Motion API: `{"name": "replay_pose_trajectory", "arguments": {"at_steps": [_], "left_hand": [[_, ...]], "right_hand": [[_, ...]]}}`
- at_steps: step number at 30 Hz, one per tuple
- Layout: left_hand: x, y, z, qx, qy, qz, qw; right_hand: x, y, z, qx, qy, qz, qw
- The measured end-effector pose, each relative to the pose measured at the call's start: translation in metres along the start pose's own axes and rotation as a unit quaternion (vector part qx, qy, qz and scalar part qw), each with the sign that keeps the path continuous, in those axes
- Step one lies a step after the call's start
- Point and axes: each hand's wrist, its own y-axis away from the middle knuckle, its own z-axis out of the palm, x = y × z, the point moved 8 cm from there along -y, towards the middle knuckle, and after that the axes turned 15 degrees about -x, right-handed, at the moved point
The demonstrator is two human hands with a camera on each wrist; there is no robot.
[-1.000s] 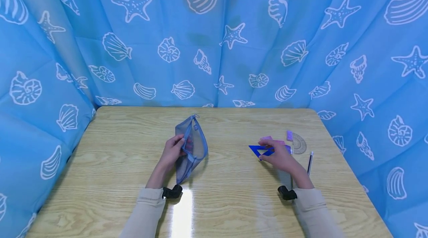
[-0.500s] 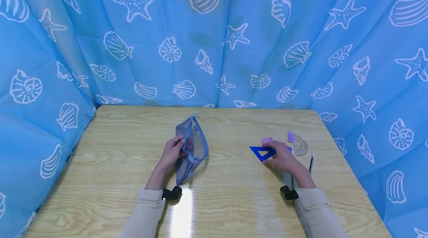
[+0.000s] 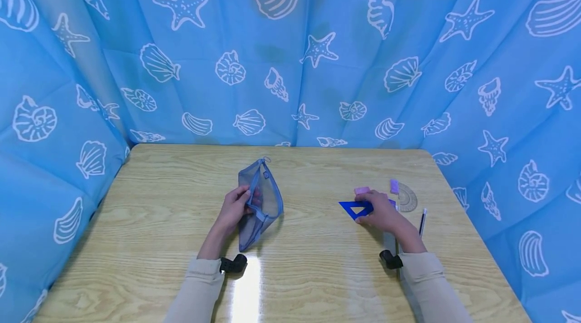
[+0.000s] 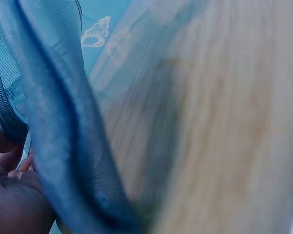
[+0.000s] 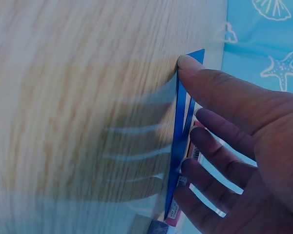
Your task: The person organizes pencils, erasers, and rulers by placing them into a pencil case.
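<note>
My left hand [image 3: 234, 208] pinches the near edge of a blue mesh zip pouch [image 3: 274, 197], which stands on the table with its mouth gaping. Its mesh side [image 4: 68, 117] fills much of the left wrist view. My right hand [image 3: 383, 214] has thumb and fingers on opposite edges of a blue triangle set square [image 3: 348, 206], low over the table. In the right wrist view the thumb lies on the upper end of the set square [image 5: 177, 126], with the other fingers along its far side. A pink block with a barcode label [image 5: 175, 208] lies just behind it.
A pink block [image 3: 361, 190] shows beyond my right fingers, with a small purple block [image 3: 394, 186] and a clear protractor [image 3: 408, 198] to the right. A dark pencil [image 3: 423, 221] lies beside my wrist. A shell-print curtain [image 3: 295, 50] surrounds the table [image 3: 150, 202].
My right hand's fingers have closed in on the set square, which has shifted very slightly. My left hand and the pouch have stayed in place.
</note>
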Motion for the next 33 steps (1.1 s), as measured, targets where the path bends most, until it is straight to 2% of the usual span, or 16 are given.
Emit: {"name": "replay_pose_trajectory", "arguments": {"at_steps": [20,33], "left_hand": [[-0.0025,-0.0008,-0.0009,0.002,0.036,0.003,0.9993],[-0.004,0.0011,-0.0043,-0.001,0.032,0.009,0.9994]], "right_hand": [[0.0028,-0.0016,-0.0004,-0.005,0.003,0.021,1.0],[-0.0023,-0.0011,0.0003,-0.012,-0.003,0.019,1.0]]}}
